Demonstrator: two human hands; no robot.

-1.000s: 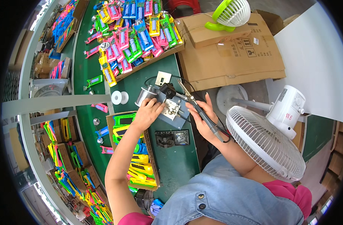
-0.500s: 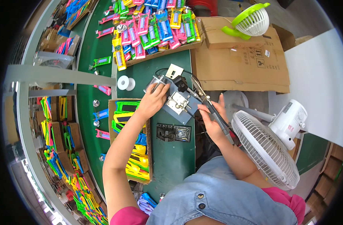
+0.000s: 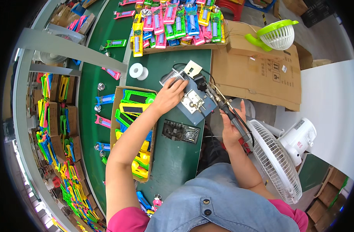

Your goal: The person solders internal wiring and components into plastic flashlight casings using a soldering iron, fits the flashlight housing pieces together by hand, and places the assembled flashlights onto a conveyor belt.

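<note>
My left hand (image 3: 170,95) reaches over a small clear container (image 3: 167,76) at the upper left of a bench fixture. Its fingers are bent down and drawn together, their tips partly hidden. The fixture has a blue-grey base plate (image 3: 193,117) with a metal jig block (image 3: 193,101) on it. A soldering iron (image 3: 236,123), its handle dark and grey, slants across the fixture's right side from a black clamp (image 3: 200,82). Beside and under that handle is my right hand (image 3: 232,129), palm up and fingers apart. Whether it touches the handle I cannot tell.
A black parts tray (image 3: 181,132) lies below the fixture. Left of it stands a box of coloured plastic housings (image 3: 150,147). A white spool (image 3: 138,71) and a full carton of assembled lights (image 3: 184,46) sit farther back. A white fan (image 3: 275,158) stands close to my right arm.
The view has shifted, so the bench appears moved right. My left hand stays at the clear container. My right hand stays beside the iron's handle, fingers still apart.
</note>
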